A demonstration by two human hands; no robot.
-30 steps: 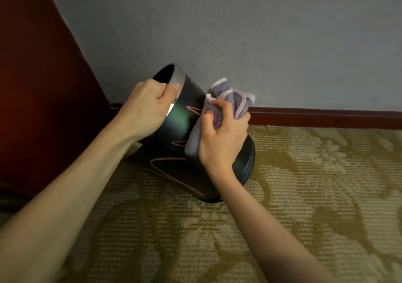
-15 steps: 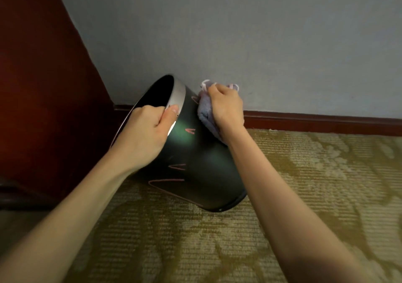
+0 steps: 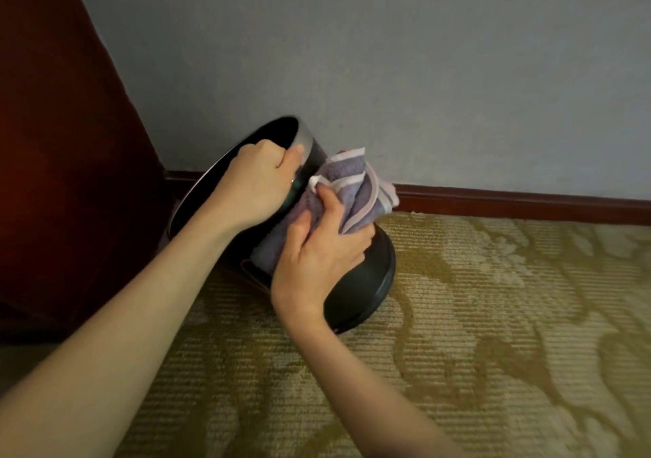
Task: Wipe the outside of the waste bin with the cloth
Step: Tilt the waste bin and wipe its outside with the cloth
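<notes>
Head view: the right hand point(image 3: 318, 256) has slid back down from the top of the round black metal waste bin point(image 3: 355, 288) to its middle, w/ the soft purple cloth w/ pink edge point(image 3: 348, 189) pressed flat on the side. So another strip looks wiped; more sides are prob. left. The left hand point(image 3: 255, 184) is closed tight on the silver rim. The bin sits tipped on the patterned yellow carpet point(image 3: 493, 334) by the grey wall point(image 3: 387, 52). Its long line runs slanted: mouth up and left, bottom down and right.

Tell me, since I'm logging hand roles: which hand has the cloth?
The right hand presses the purple cloth against the bin; the left hand only grips its rim.
</notes>
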